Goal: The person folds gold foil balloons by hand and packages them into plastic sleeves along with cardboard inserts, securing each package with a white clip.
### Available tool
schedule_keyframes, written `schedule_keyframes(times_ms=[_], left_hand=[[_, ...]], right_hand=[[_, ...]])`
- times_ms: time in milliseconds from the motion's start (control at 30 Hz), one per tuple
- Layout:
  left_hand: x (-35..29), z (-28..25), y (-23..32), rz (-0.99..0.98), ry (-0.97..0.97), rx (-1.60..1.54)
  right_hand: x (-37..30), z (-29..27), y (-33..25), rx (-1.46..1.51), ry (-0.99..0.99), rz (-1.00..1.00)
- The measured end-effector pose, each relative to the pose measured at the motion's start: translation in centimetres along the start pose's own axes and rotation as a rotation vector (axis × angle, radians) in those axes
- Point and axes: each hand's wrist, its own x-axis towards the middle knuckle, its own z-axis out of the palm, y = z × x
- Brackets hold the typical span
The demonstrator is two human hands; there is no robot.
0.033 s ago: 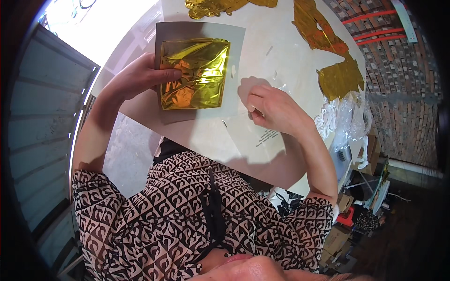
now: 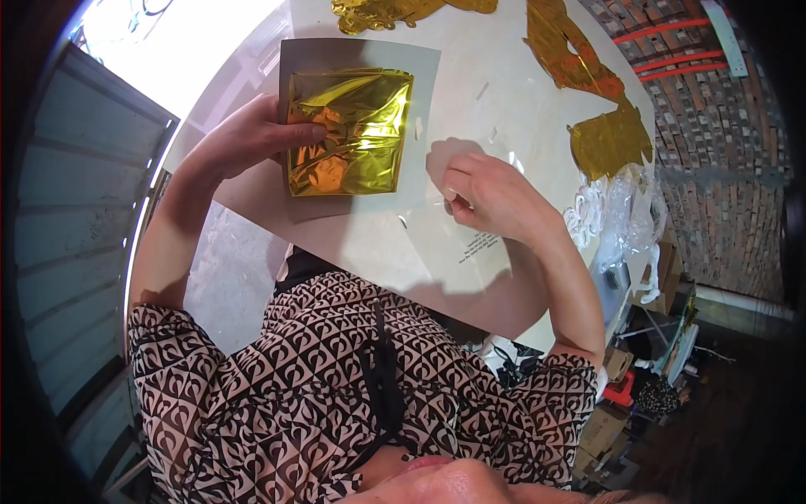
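My left hand point(image 2: 273, 134) grips the left side of a grey card point(image 2: 361, 52) with a folded gold foil sheet point(image 2: 369, 160) lying on it. The thumb presses on the shiny foil, while the other fingers are hidden beneath the card. To the right, my right hand point(image 2: 495, 193) is held low over the table with its fingers curled together. What is between its fingertips, if anything, cannot be made out. Below that hand lies a clear plastic bag point(image 2: 449, 265) with small dark print, its upper part covered by the hand.
Flat gold foil shapes point(image 2: 609, 143) lie along the right side of the pale table point(image 2: 470, 50), with more gold foil point(image 2: 378, 13) at the far edge. White cord point(image 2: 583, 214) and crumpled clear plastic point(image 2: 638, 210) sit at the right edge. Cardboard boxes point(image 2: 600, 433) stand below.
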Motion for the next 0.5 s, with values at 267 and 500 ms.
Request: schedule_keyframes(times_ms=[267,500], left_hand=[[1.1,-0.1,0.9,-0.013,-0.094,0.053],[1.6,-0.4,1.1,-0.021,-0.132,0.049]], right_hand=[[0.6,-0.3,0.5,-0.075,-0.034,-0.052],[1.4,0.3,0.2,-0.317,0.149,-0.146]])
